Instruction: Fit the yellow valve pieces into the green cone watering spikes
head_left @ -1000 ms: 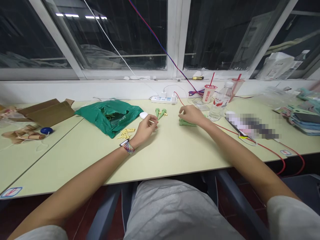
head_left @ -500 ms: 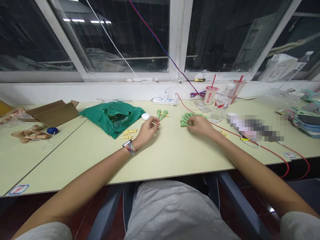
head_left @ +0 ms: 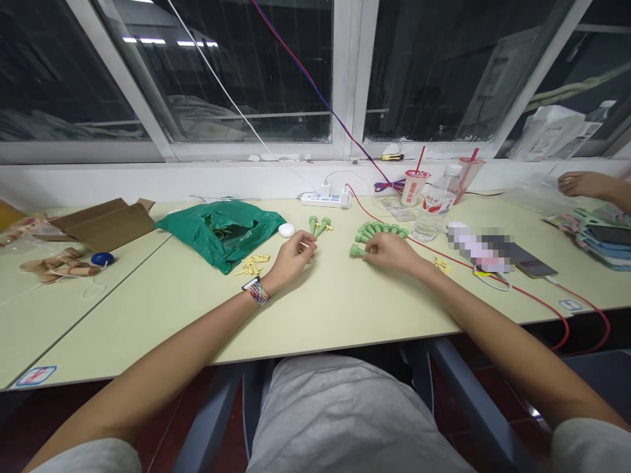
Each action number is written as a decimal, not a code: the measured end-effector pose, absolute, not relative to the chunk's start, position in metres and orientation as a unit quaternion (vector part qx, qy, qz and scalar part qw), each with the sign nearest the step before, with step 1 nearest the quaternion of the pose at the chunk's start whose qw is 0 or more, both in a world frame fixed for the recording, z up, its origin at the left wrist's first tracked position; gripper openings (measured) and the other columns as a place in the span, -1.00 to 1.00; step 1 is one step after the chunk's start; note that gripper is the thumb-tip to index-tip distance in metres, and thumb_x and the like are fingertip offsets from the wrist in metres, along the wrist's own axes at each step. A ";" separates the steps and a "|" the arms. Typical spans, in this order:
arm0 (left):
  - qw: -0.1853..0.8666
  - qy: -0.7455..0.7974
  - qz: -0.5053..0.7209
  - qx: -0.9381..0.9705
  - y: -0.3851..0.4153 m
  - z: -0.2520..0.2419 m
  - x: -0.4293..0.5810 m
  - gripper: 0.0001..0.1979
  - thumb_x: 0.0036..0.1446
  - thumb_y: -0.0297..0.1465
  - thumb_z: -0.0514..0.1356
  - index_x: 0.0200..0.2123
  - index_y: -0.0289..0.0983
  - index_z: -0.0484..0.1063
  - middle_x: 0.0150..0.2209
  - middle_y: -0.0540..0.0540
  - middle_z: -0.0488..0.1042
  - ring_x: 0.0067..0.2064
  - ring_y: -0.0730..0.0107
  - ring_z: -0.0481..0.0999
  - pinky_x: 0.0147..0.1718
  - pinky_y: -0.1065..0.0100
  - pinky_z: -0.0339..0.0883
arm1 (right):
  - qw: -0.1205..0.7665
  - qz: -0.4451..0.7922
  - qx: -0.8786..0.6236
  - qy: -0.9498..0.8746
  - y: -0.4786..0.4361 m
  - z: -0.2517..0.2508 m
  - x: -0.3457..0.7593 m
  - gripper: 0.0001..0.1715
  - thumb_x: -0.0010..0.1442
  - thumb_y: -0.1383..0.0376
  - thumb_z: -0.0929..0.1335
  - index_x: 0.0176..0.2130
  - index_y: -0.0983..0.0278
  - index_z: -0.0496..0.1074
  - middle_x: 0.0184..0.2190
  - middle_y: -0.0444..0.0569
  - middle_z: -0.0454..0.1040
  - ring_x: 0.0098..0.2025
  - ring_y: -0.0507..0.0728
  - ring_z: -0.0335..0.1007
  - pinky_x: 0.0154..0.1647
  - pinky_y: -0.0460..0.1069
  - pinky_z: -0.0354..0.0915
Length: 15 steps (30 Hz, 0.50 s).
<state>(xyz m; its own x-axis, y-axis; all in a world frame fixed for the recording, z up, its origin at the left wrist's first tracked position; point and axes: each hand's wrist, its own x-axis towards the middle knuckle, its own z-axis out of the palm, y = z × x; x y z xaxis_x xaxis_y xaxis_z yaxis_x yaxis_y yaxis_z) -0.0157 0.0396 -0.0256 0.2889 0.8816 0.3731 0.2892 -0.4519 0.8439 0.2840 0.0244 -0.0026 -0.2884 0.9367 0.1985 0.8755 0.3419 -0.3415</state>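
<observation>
My right hand (head_left: 392, 251) pinches the narrow end of a green cone-shaped piece (head_left: 356, 251), its wide end pointing left, just above or on the table. Behind that hand several like green pieces (head_left: 382, 230) lie fanned in a row. My left hand (head_left: 290, 259) rests with fingers loosely curled and thumb and forefinger a little apart; I make out nothing in it. Right by its fingertips are two green pieces (head_left: 313, 225) with small yellow parts (head_left: 330, 227). Several loose yellow pieces (head_left: 253, 265) lie left of my left wrist, and a few yellow pieces (head_left: 442, 264) lie beyond my right forearm.
A torn green bag (head_left: 221, 230) and a round white object (head_left: 286, 230) are at left, with wooden toys (head_left: 62, 266) and cardboard (head_left: 103, 223) farther out. A water bottle (head_left: 436, 207), cups (head_left: 415, 189), red cable (head_left: 522, 290) and phone (head_left: 530, 256) are at right. Another person's hand (head_left: 584, 184) is far right.
My right hand has drawn one green piece toward me, apart from the row. My left hand has stayed almost still. Another person's hand has come in at the far right.
</observation>
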 end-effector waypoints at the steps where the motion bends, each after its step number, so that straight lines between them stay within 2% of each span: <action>1: 0.345 0.394 0.440 0.730 0.039 -0.024 -0.016 -0.76 0.24 -0.28 0.26 -0.06 -0.23 0.46 -0.17 -0.08 0.52 -0.26 0.36 0.58 -0.30 0.33 0.54 | 0.206 0.111 -0.552 -0.801 0.025 -0.002 0.280 -0.87 0.18 0.25 0.48 -0.29 0.28 0.64 -0.30 -0.01 0.60 -0.28 0.13 0.42 -0.31 -0.01 0.13; 5: 0.415 0.342 0.423 0.729 0.035 -0.015 -0.013 -0.58 0.24 -0.17 0.33 0.09 -0.24 0.51 -0.09 -0.15 0.57 -0.17 0.28 0.61 -0.24 0.29 0.58 | 0.288 0.259 -0.467 -0.795 0.030 0.004 0.250 -0.71 0.21 0.13 0.44 -0.32 0.31 0.63 -0.44 -0.08 0.54 -0.39 0.07 0.35 -0.31 -0.01 0.17; 9: 0.450 0.330 0.455 0.693 0.038 -0.007 -0.015 -0.46 0.18 -0.11 0.40 0.15 -0.24 0.55 -0.18 -0.15 0.62 -0.16 0.21 0.64 -0.18 0.23 0.59 | 0.351 0.328 -0.376 -0.792 0.042 0.010 0.210 -0.62 0.21 0.04 0.42 -0.37 0.31 0.58 -0.47 -0.13 0.47 -0.40 0.05 0.27 -0.32 -0.03 0.15; 12: 0.455 0.344 0.524 0.633 0.052 -0.003 -0.024 -0.47 0.09 -0.15 0.47 0.08 -0.24 0.57 -0.19 -0.14 0.63 -0.20 0.24 0.64 -0.19 0.23 0.60 | 0.402 0.347 -0.351 -0.771 0.055 0.011 0.180 -0.62 0.24 0.03 0.41 -0.39 0.29 0.55 -0.47 -0.15 0.43 -0.41 0.04 0.25 -0.33 -0.04 0.14; 15: 0.437 0.344 0.621 0.553 0.072 0.005 -0.045 -0.55 0.01 -0.17 0.51 -0.08 -0.24 0.60 -0.23 -0.09 0.62 -0.28 0.35 0.61 -0.26 0.31 0.58 | 0.432 0.366 -0.396 -0.723 0.065 0.004 0.150 -0.65 0.35 0.08 0.35 -0.31 0.28 0.52 -0.45 -0.15 0.45 -0.45 0.03 0.28 -0.37 -0.06 0.18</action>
